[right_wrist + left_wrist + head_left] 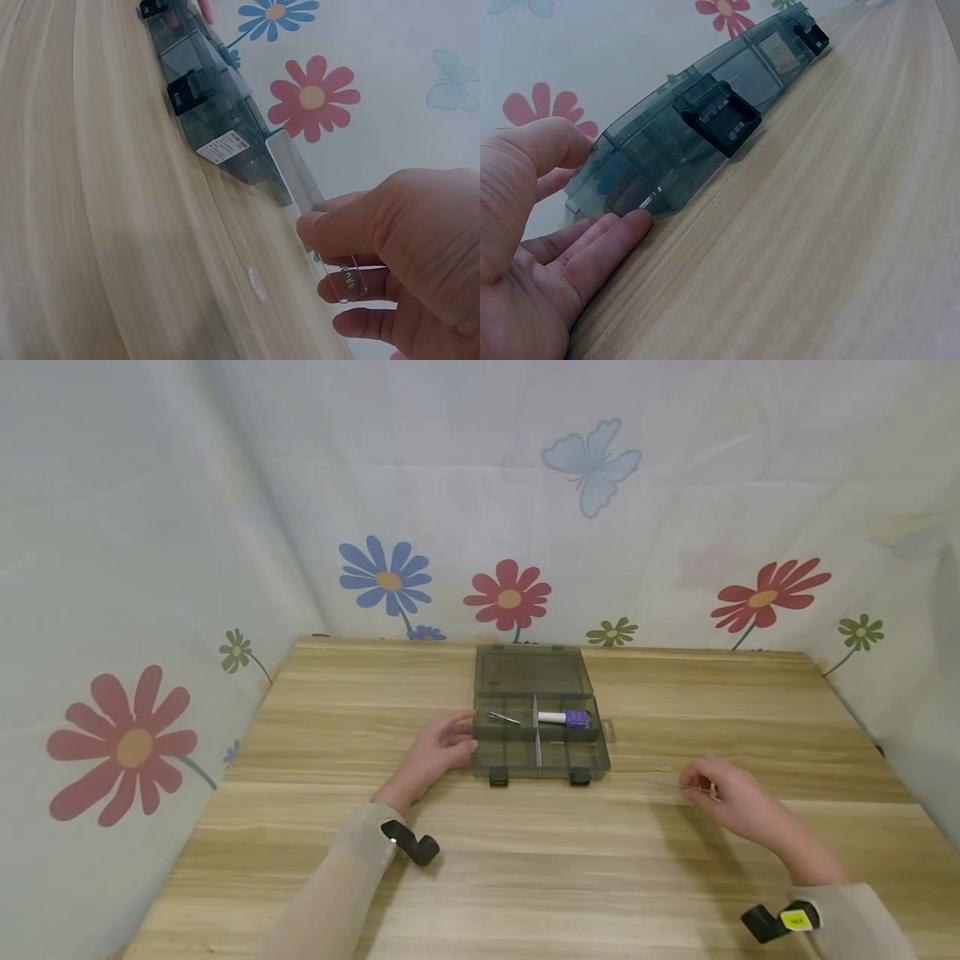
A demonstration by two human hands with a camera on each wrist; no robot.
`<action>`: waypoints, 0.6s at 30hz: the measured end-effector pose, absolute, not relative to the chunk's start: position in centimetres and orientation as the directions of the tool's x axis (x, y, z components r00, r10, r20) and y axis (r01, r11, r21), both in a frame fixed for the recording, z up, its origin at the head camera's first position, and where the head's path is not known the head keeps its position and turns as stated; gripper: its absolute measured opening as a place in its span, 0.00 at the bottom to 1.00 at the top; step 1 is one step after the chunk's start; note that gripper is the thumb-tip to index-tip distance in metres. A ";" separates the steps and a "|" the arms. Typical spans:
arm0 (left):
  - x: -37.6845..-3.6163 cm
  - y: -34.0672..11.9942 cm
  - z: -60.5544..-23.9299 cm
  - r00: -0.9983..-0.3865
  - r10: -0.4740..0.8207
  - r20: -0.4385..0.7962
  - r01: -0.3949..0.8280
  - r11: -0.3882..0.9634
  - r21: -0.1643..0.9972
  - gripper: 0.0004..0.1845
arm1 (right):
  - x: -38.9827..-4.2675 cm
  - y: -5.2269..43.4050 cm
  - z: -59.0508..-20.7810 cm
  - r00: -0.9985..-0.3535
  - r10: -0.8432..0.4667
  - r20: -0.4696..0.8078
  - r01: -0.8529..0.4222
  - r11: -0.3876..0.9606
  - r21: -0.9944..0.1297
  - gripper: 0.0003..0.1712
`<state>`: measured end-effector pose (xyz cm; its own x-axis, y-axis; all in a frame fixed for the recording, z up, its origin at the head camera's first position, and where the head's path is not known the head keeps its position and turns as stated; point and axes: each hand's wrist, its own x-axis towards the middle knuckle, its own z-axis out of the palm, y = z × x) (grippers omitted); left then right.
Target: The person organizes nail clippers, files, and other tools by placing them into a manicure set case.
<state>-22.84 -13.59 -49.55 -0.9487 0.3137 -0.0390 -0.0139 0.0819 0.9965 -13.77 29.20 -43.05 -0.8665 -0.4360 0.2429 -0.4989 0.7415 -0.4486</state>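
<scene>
A grey see-through compartment box (542, 774) lies on the table with its lid (532, 671) folded back. My left hand (438, 750) rests against the box's left wall; in the left wrist view its fingers (611, 247) reach along the tabletop to the wall. My right hand (723, 789), right of the box, pinches a flat clear nail file (296, 176) between thumb and fingers. The file points toward the box. Inside the box lie a small metal tool (504, 717) and a purple nail polish bottle (576, 719) with a white cap.
A thin slender item (663, 768) lies on the wooden table (570, 868) between the box and my right hand; its kind is unclear. Two black latches (724, 120) hang at the box's front. A flower-printed curtain (450, 485) stands behind the table.
</scene>
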 end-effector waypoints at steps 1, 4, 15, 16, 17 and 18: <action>-22.8 -13.6 -49.6 -0.948 0.314 -0.042 -0.016 0.082 0.996 0.30 | -13.9 29.0 -43.0 -0.864 -0.436 0.250 -0.503 0.740 -0.447 0.14; -22.8 -13.6 -49.6 -0.948 0.315 -0.044 -0.020 0.080 0.997 0.29 | -14.2 28.6 -43.0 -0.853 -0.444 0.275 -0.522 0.724 -0.450 0.14; -22.8 -13.6 -49.7 -0.950 0.307 -0.051 -0.021 0.102 0.995 0.29 | -15.5 27.0 -42.3 -0.852 -0.445 0.275 -0.523 0.714 -0.466 0.12; -22.8 -13.6 -49.7 -0.950 0.307 -0.054 -0.024 0.101 0.995 0.29 | -15.6 26.8 -42.2 -0.848 -0.449 0.281 -0.530 0.709 -0.465 0.12; -22.8 -13.6 -49.7 -0.950 0.307 -0.054 -0.024 0.101 0.995 0.29 | -15.7 26.6 -42.2 -0.845 -0.451 0.286 -0.534 0.706 -0.465 0.12; -22.8 -13.6 -49.7 -0.950 0.308 -0.054 -0.024 0.100 0.995 0.29 | -15.9 26.4 -42.1 -0.842 -0.455 0.292 -0.540 0.702 -0.465 0.12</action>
